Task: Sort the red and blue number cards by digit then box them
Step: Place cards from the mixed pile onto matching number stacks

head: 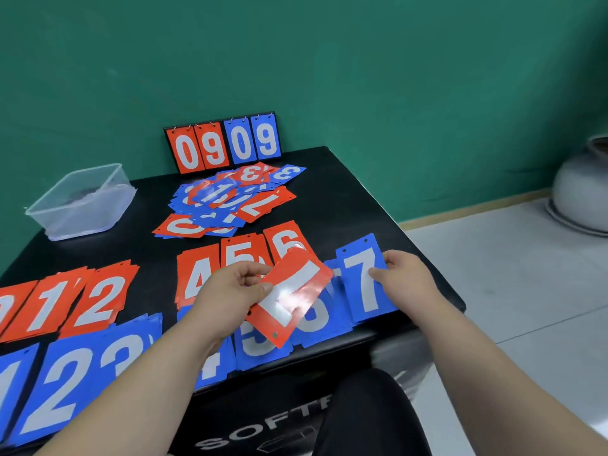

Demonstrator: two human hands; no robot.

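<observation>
My left hand [235, 292] pinches a red 7 card [292, 294], held tilted above the sorted piles. My right hand [406, 276] rests its fingers on the blue 7 pile [363, 278] at the table's right edge. Red piles 1 [49, 304], 2 [102, 299], 4 [197, 274], 5 [241, 253] and 6 [286, 240] lie in a row. Blue piles 2 [62, 386], 3 [128, 350], 5 [260, 348] and 6 [317, 319] lie nearer me. A mixed heap of unsorted cards [230, 200] sits farther back.
A clear plastic box [82, 200] stands at the back left of the black table [345, 199]. A flip scoreboard [223, 143] reading 09 09 leans against the green wall. A grey pot [582, 189] sits on the floor at right.
</observation>
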